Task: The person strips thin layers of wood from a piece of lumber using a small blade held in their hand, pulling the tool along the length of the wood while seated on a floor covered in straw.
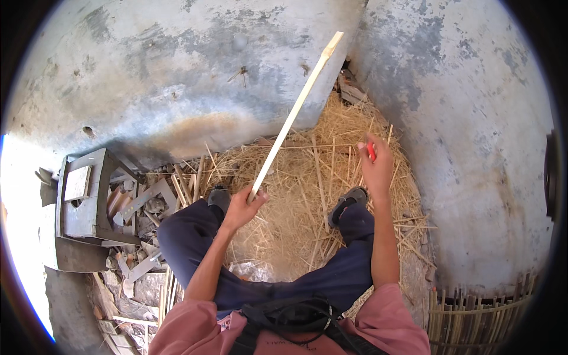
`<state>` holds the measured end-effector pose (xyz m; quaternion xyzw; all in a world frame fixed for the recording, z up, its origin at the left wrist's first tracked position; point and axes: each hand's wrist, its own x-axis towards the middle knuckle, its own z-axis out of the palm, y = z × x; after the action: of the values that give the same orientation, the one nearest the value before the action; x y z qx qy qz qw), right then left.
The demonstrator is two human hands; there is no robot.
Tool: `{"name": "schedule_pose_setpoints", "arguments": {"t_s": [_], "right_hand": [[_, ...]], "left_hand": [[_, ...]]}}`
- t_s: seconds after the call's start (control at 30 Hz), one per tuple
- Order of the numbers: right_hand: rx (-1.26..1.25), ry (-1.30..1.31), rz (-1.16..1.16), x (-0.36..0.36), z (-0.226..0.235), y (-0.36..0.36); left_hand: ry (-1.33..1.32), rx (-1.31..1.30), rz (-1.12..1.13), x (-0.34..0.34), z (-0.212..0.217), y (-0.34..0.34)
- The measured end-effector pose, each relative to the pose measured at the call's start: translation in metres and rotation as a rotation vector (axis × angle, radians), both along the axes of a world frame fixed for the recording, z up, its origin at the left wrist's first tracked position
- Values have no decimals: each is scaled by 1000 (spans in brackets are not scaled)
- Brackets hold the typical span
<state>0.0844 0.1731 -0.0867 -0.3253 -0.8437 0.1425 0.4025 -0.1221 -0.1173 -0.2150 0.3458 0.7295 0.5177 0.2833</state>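
Plainly, both hands are occupied. The left hand (244, 208) grips a pale, narrow strip (289, 126) near its lower end, the fingers closed around it, and the right hand (378, 168) is closed on a small red object (371, 151) (a handle, by the look of it, though I cannot tell whether a blade goes with it).

The key relation, as I judge it, is between the strip's line and the right hand. From the left hand the strip runs away from the body and slants to the right, so its long axis is a diagonal whose far end, with a notched or narrowed part near the tip, shows against the wall (177, 65). The left hand is the nearer one, being on the strip itself; the right hand is well to the right of it, further forward than the left, and does not touch it. The strip's middle lies forward and to the left of the right hand.

Below the strip, between two dark shoes (349, 204), straw-like shavings (290, 222) cover the floor and heap up toward the corner. Farther left, a wooden stool-like frame (81, 213) lies by broken scraps, and at the lower right a row of thin upright sticks (473, 322) stands beside the other wall (461, 130).
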Motion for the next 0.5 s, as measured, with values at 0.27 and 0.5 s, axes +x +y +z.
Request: {"name": "schedule_pose_setpoints", "arguments": {"t_s": [0.27,0.5], "right_hand": [[-531,105,319,-47,-12,-67],[-802,166,409,-73,-28,-68]], "left_hand": [[40,91,-226,10,-1,12],[-119,82,-367,22,17,12]]}}
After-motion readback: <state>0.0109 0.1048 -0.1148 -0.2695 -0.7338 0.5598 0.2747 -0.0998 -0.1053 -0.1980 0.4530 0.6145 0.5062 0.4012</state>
